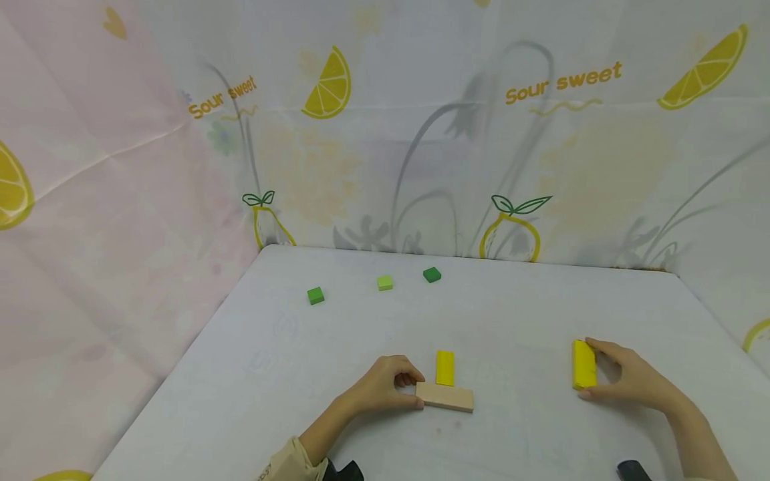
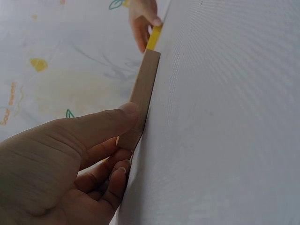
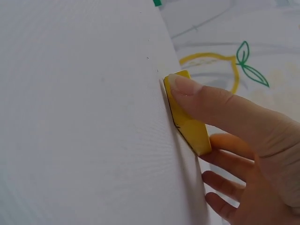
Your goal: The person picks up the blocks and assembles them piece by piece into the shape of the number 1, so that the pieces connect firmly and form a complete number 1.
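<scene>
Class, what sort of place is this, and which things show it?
Probably a screened-off tabletop activity area: a white table, lemon-printed fabric behind it, and a wooden block and green blocks on top.

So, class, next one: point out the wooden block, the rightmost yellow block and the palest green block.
Wooden block (image 1: 446, 396): head view, middle of its broad face.
Rightmost yellow block (image 1: 583, 365): head view, middle of its upper face.
Palest green block (image 1: 385, 282): head view, its top face.

The words "Sour sweet" stood twice in orange on the patterned cloth, and showed sideways in the left wrist view. Lettering on the left sleeve was illegible.
</scene>
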A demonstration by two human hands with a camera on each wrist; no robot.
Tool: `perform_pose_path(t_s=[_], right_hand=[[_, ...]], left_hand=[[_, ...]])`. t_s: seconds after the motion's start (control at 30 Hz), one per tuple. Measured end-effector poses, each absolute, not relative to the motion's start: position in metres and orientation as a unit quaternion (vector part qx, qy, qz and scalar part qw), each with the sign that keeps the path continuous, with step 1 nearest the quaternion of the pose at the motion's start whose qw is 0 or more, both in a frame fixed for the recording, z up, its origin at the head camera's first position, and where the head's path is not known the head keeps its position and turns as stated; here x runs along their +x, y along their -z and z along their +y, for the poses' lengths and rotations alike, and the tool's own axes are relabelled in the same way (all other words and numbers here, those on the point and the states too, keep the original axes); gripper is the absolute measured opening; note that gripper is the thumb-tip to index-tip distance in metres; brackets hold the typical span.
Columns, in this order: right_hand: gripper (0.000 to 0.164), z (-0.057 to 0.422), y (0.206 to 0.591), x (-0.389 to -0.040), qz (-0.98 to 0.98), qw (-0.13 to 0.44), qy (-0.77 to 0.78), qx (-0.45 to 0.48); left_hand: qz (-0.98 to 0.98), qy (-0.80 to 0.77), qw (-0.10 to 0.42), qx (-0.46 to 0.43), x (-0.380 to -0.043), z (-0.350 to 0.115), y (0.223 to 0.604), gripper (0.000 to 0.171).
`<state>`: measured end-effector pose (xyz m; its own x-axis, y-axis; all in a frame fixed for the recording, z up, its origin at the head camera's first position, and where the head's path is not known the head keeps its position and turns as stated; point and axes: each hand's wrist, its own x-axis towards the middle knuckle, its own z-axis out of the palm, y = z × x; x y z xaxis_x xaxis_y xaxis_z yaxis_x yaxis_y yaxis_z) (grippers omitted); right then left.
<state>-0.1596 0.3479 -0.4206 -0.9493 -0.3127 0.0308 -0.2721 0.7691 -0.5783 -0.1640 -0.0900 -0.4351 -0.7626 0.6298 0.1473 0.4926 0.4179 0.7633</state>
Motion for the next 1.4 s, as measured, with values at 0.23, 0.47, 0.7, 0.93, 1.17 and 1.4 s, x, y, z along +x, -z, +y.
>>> perform_pose_path(t_s=[0.23, 0.47, 0.7, 0.93, 1.17, 1.4], right_hand=[[0.083, 0.345, 0.420, -0.157, 0.952, 0.018, 0.275, -0.130], [0.082, 0.338, 0.417, -0.160, 0.954, 0.011, 0.276, -0.118], [0.082, 0.325, 0.412, -0.171, 0.949, 0.001, 0.285, -0.138], [0.081, 0.312, 0.408, -0.181, 0.940, -0.016, 0.303, -0.160], [0.083, 0.305, 0.402, -0.186, 0.936, -0.015, 0.311, -0.164], [0.082, 0.300, 0.400, -0.188, 0.929, -0.017, 0.327, -0.172]], left_hand=[[0.840, -0.419, 0.078, 0.336, -0.163, -0.090, 0.435, 0.031], [0.841, -0.417, 0.075, 0.336, -0.163, -0.090, 0.434, 0.030], [0.841, -0.418, 0.077, 0.335, -0.163, -0.090, 0.434, 0.031], [0.841, -0.420, 0.081, 0.332, -0.163, -0.090, 0.431, 0.031], [0.841, -0.420, 0.081, 0.331, -0.163, -0.090, 0.432, 0.031], [0.841, -0.421, 0.087, 0.328, -0.162, -0.090, 0.431, 0.031]])
